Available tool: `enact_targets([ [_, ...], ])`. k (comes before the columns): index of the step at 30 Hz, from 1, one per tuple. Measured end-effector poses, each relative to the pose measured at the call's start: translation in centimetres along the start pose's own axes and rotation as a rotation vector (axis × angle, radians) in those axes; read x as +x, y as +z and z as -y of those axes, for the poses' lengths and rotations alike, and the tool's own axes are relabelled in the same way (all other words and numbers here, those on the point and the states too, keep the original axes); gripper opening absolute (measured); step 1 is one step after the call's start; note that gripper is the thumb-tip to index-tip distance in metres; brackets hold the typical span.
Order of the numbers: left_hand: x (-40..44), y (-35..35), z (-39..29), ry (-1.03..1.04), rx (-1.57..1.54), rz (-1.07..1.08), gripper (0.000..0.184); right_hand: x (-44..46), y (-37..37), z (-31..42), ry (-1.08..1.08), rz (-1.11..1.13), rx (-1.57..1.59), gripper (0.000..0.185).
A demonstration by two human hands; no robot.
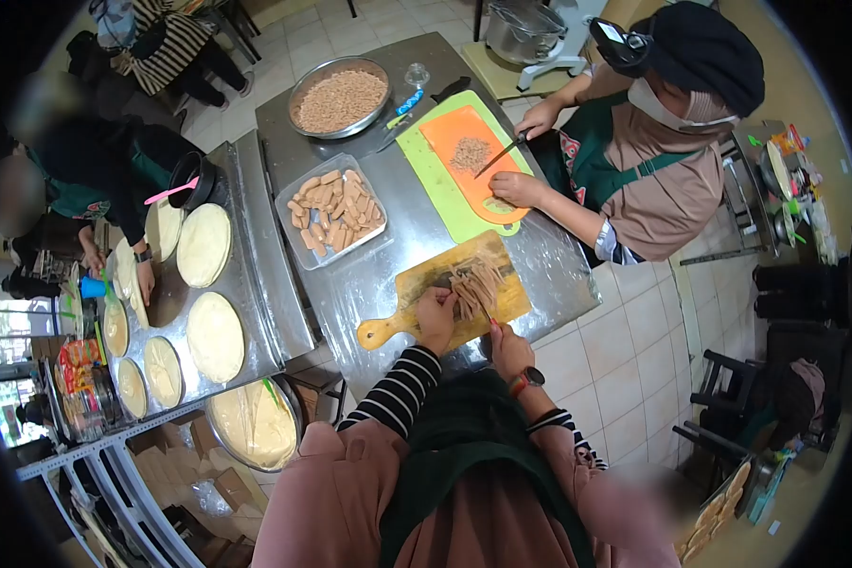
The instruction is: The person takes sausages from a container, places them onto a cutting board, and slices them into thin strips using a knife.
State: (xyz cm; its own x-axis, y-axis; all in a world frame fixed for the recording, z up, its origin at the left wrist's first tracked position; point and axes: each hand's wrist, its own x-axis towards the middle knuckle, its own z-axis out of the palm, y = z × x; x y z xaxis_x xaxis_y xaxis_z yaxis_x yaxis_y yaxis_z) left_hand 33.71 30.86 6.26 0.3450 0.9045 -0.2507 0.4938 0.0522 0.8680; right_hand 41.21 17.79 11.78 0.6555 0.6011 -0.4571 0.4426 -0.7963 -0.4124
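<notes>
On a wooden cutting board (412,289) lies a pile of thin brown sausage strips (478,279). My left hand (435,314) is at the left side of the pile, its fingers curled together against the strips. Exactly how many strips it pins is hidden. My right hand (511,348) grips the handle of a knife (489,317), whose blade reaches into the near edge of the pile. Beyond the board stands a clear plastic tub (384,227) holding uncut sausage pieces (336,208).
A metal bowl (298,118) of chopped bits stands at the back. At right a co-worker's hand (540,118) holds a knife over an orange board (440,128) on a green one (412,147). Left, another person handles flat dough rounds (215,336) on a griddle. A batter basin (246,421) sits below.
</notes>
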Motion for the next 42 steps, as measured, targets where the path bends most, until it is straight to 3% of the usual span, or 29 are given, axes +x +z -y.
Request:
enact_targets([
  [3,0.8,-1.1,1.1,0.073,-0.005,-0.048,0.013,0.1,0.5,-1.1,0.012,0.008,0.056,0.043],
  [5,1.0,-2.9,-0.2,0.248,-0.048,-0.158,0.012,-0.3,-0.1,-0.9,-0.029,-0.008,0.062,0.042],
  [6,1.7,-4.4,-1.7,0.191,-0.001,-0.156,0.010,-0.4,-0.3,-0.8,-0.030,-0.003,0.037,0.042],
  [10,9.4,-10.9,-2.9,0.379,0.181,-0.452,0.007,-0.8,-0.2,-1.9,-0.072,-0.042,0.015,0.040],
  [13,16.6,-15.7,0.0,0.446,0.235,-0.593,0.010,-1.3,-0.8,-2.1,-0.082,-0.050,0.027,0.038],
  [15,19.1,-18.0,0.4,0.066,0.524,-0.495,0.014,-1.5,-1.1,-2.4,-0.060,-0.041,0.012,0.038],
  [16,19.8,-18.5,0.1,0.066,0.517,-0.503,0.014,-1.6,-1.1,-2.5,-0.067,-0.045,0.008,0.038],
  [18,20.7,-19.2,-0.2,-0.193,0.674,-0.174,0.018,-1.7,-1.2,-2.8,-0.056,-0.038,0.001,0.038],
  [22,20.2,-17.9,0.0,-0.203,0.794,-0.072,0.019,-1.5,-1.3,-2.4,-0.019,-0.014,-0.012,0.038],
  [26,19.0,-18.2,-2.1,-0.113,0.688,-0.259,0.021,-1.1,-1.7,-1.6,-0.026,-0.001,0.019,0.038],
  [27,18.6,-18.4,-1.9,0.076,0.589,-0.435,0.017,-0.9,-1.6,-1.4,-0.039,0.000,0.026,0.038],
  [29,17.2,-18.4,-2.8,0.273,0.200,-0.438,0.011,-0.8,-0.9,-1.4,-0.033,0.006,0.032,0.038],
  [30,15.9,-17.7,-3.0,0.265,0.198,-0.422,0.011,-0.6,-0.3,-1.6,-0.035,0.020,0.038,0.038],
  [32,11.7,-15.4,-3.7,0.239,-0.126,-0.018,0.008,-0.6,0.4,-1.2,-0.064,0.024,0.093,0.040],
  [33,7.7,-14.3,-5.9,0.239,-0.015,0.017,0.008,-0.8,1.0,-1.1,-0.053,0.027,0.095,0.040],
  [34,5.8,-11.9,-4.0,0.280,0.160,0.026,0.009,-0.9,1.8,-1.1,-0.061,0.050,0.119,0.041],
  [35,3.3,-10.4,-3.4,0.164,0.081,0.140,0.012,-0.8,2.2,-0.8,-0.073,0.070,0.143,0.042],
  [40,-2.7,-5.3,0.6,0.082,0.178,0.278,0.023,-1.4,4.4,-0.2,-0.070,0.111,0.192,0.044],
  [42,-3.7,-4.4,1.2,0.098,0.151,0.157,0.028,-1.9,4.9,0.1,-0.051,0.087,0.156,0.046],
])
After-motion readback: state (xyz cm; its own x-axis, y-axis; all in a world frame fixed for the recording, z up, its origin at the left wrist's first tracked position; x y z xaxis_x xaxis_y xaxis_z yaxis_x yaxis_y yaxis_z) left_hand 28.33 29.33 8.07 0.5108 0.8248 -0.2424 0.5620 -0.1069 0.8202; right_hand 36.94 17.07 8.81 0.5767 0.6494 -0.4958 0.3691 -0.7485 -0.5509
